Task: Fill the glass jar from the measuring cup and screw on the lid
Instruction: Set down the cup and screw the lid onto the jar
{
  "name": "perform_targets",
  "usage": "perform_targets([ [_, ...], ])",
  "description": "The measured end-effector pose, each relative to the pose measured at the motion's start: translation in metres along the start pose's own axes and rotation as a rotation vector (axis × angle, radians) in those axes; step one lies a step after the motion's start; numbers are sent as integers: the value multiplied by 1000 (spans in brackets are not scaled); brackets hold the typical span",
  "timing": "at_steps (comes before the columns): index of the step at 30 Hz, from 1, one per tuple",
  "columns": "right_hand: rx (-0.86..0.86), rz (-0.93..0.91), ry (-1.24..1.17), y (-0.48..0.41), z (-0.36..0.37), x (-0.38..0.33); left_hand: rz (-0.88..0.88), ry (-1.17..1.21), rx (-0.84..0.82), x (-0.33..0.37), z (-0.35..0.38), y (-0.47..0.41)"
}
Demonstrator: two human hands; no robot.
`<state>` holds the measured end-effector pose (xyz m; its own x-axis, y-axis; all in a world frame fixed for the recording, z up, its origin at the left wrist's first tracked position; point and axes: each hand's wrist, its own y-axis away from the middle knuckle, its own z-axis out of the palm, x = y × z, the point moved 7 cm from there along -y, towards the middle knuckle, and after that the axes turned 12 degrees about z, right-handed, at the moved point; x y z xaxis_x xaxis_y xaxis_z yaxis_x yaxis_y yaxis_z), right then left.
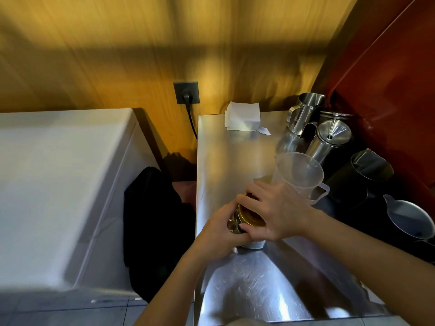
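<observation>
The glass jar stands on the steel counter, mostly hidden by both hands; only its base shows. A gold metal lid sits on top of it. My right hand is closed over the lid from above. My left hand wraps around the jar's left side. The clear plastic measuring cup stands upright just behind my right hand and looks empty.
Steel pitchers, a funnel on a steel jug and dark jugs crowd the counter's right side. White napkins lie at the back. A white appliance and a black bag stand to the left.
</observation>
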<state>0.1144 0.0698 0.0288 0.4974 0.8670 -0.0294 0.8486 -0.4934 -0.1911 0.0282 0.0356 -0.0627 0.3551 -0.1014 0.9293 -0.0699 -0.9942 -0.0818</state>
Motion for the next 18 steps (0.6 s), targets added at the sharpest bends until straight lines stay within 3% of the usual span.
perform_targets([
  [5, 16, 73, -2, 0, 2, 2, 5, -6, 185, 5, 8, 12],
  [9, 17, 132, -5, 2, 2, 5, 8, -64, 224, 10, 13, 15],
  [18, -11, 257, 15, -2, 3, 7, -37, 71, 342, -7, 24, 20],
])
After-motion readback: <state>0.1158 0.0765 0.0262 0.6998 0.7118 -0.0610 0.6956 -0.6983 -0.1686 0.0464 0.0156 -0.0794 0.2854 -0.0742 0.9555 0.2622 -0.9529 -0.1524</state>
